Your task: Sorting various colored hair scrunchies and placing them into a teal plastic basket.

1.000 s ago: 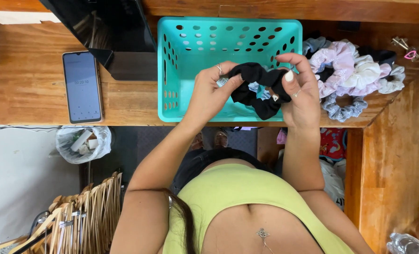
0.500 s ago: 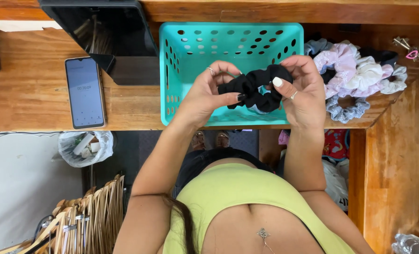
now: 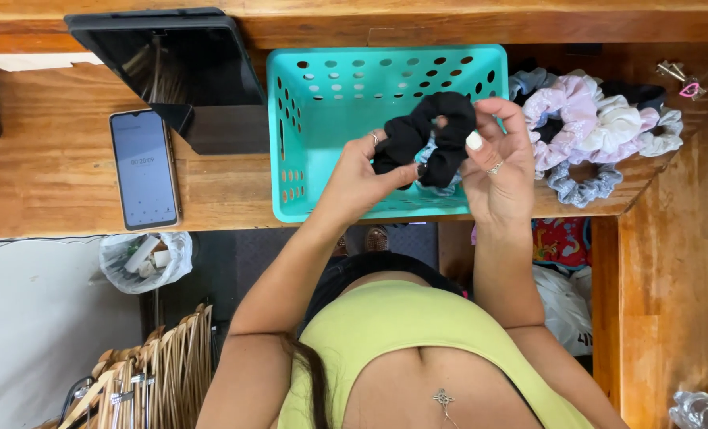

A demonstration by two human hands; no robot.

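Observation:
Both my hands hold a black scrunchie (image 3: 433, 137) over the teal plastic basket (image 3: 322, 87). My left hand (image 3: 362, 179) pinches its left side, with a ring on one finger. My right hand (image 3: 501, 163) grips its right side between thumb and fingers. A pale blue patterned scrunchie (image 3: 429, 159) shows just beneath the black one, partly hidden, and I cannot tell whether it lies in the basket or is held. To the right of the basket lies a pile of scrunchies (image 3: 600, 127) in pink, white, grey and black.
A smartphone (image 3: 142, 168) lies screen up on the wooden desk (image 3: 44, 167), left of a dark tablet (image 3: 171, 63) on a stand. Small clips (image 3: 679, 79) lie at the far right. Below the desk are a plastic bag (image 3: 143, 260) and wooden hangers (image 3: 155, 373).
My hands have turned and bunched the black scrunchie, shifting it slightly up and right over the basket. The view has also shifted a little.

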